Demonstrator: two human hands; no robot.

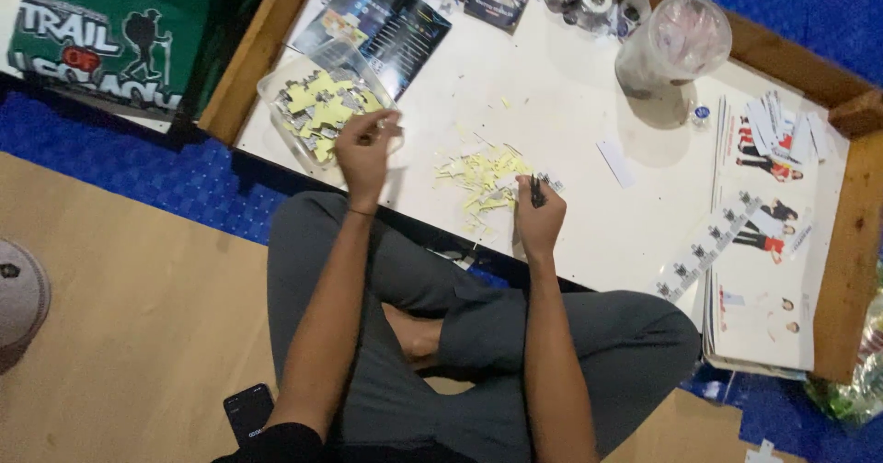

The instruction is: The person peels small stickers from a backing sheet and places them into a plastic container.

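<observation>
While the left hand pinches a small piece over the clear tray of yellow cutouts, the right hand beside it grips a dark tool among scraps, sheets seemingly uncut.

Low white counter with a raised wooden rim along its left side and a second wooden edge on the far right. Blue textured floor mat lies beneath and left of the counter; more blue mat shows past the far top corner. Nearer the viewer, a flat brown cardboard sheet covers the floor. A green panel with white print lies flat at top left. Round pale object at the left edge, cut off. Light is dim, cool and even; soft shadows on the counter surface.
</observation>
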